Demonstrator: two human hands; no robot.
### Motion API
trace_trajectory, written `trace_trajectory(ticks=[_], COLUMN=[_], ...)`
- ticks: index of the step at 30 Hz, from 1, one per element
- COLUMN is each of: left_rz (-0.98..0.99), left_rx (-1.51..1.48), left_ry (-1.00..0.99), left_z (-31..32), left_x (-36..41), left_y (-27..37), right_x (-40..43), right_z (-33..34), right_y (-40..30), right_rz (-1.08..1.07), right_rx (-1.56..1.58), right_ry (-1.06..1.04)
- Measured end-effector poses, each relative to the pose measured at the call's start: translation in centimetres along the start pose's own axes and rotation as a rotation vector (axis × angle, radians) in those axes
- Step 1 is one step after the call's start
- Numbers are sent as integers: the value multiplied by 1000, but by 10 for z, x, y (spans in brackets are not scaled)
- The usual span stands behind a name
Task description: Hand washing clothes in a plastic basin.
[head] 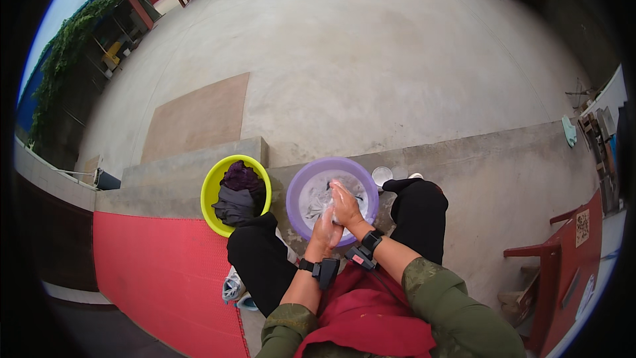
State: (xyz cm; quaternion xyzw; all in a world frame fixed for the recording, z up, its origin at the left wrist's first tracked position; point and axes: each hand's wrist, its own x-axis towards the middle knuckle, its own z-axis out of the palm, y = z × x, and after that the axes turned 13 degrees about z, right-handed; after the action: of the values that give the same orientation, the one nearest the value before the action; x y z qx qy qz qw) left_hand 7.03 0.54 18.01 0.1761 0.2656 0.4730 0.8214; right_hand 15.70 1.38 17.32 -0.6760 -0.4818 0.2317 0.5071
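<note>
A purple plastic basin (294, 194) in front of me holds cloudy, sudsy water (318, 184) with bits of dark and greyish cloth showing at the surface. Over it, my left hand (326, 228) is palm up, wet with foam, at the near side. My right hand (347, 205) lies against it from the right, its fingers stretched toward the basin's middle. The palms face each other, and whether cloth is pinched between them is hidden. To the left stands a yellow-green basin (204, 199) holding a dark purple garment (241, 176) and a grey garment (236, 205).
A white bowl (382, 175) sits right of the purple basin, by my knee. Red matting (159, 263) covers the floor at left, with sneakers (232, 288) at its edge. A concrete step edge (447, 145) runs ahead. At right is a red wooden table (571, 258).
</note>
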Motion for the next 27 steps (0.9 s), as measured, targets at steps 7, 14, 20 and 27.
trace_trajectory(ticks=[7,14,20,27], left_rz=[243,-42,56,70], left_rx=[-39,27,-15,182], left_ry=[-162,-35,28,-28], left_z=[-25,3,20,47], left_x=[4,7,5,19], left_y=[13,16,26,53], right_x=[-50,-14,-18,27], right_z=[17,6,2,-17], right_y=[-42,-26,-32,-61], right_rz=[-160,22,-46,-102], right_rx=[-122,20,11,-7], right_ry=[-93,5,-80,-168])
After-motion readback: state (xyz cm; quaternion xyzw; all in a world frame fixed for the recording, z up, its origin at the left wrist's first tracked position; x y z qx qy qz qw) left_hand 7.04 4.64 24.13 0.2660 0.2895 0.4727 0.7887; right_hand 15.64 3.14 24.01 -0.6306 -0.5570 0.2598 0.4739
